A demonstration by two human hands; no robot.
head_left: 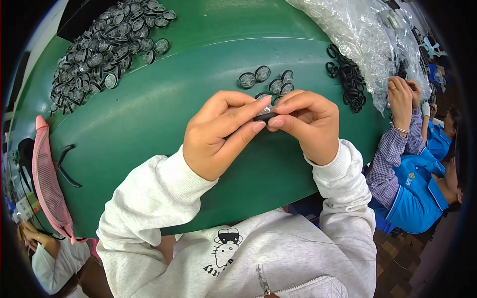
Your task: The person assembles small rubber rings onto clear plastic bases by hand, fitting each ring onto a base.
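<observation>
Between the fingertips of both hands is a small wheel [265, 117] with a clear hub and a black rubber ring. My left hand [213, 131] pinches its left side with thumb and fingers. Its right side is gripped by my right hand [315, 126], thumb below and fingers above. The fingers cover much of the wheel, so I cannot tell how fully the ring sits around the hub. Just beyond my fingertips lie several similar loose wheels [262, 74] on the green table [124, 154], some partly hidden by my hands.
A big heap of wheels [112, 47] lies at the far left. Black rubber rings [352, 82] sit at the right, beside a large clear plastic bag [348, 25] of parts. Near the left edge are a pink mesh pouch [47, 184] and pliers [63, 168]. A co-worker's hands [401, 102] reach the bag.
</observation>
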